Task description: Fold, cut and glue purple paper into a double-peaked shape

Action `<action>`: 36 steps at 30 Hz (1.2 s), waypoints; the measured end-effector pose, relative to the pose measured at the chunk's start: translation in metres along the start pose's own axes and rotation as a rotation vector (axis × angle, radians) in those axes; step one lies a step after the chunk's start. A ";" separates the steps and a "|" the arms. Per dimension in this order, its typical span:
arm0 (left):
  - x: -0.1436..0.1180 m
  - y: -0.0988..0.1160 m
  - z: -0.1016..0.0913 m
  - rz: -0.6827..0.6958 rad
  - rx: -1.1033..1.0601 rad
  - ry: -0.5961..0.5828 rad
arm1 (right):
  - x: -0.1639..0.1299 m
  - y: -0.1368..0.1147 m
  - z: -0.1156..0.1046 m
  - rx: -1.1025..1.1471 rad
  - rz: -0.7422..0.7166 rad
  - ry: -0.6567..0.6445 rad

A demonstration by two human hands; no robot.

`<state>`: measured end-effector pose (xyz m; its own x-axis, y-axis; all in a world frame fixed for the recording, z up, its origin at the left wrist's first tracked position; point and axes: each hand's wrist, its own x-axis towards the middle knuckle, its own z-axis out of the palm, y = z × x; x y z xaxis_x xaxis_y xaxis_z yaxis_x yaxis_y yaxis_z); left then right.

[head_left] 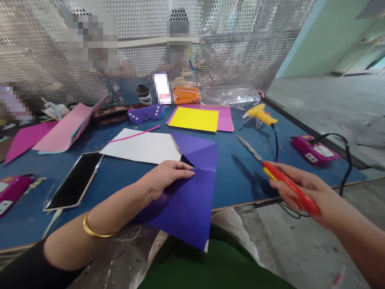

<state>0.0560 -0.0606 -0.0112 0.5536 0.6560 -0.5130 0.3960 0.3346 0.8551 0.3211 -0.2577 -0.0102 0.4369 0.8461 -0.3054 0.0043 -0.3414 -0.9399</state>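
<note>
left hand (pixel 164 178): fingers flat, pressing purple paper (pixel 189 188) overhanging blue table (pixel 240 172) edge
right hand (pixel 313 192): closed around red-handled scissors (pixel 282 178), right of purple paper, blades toward glue gun (pixel 261 114)

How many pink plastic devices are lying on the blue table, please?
2: one pink device near the table's right edge, with a black cable, and another pink device at the left edge, partly cut off. Others may be hidden.

No text, label, brand or number can be read. The white labels on the pink device (pixel 315 150) at the right and the pink box (pixel 10 192) at the left are too small to read.
</note>
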 end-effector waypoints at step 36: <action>0.013 0.014 0.041 -0.106 -0.133 0.061 | -0.080 0.068 0.043 -0.065 0.067 -0.220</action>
<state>0.0987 -0.0749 -0.0092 0.4669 0.6506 -0.5989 0.3474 0.4879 0.8008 0.2482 -0.3310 -0.0561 0.2314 0.8871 -0.3994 0.0434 -0.4196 -0.9067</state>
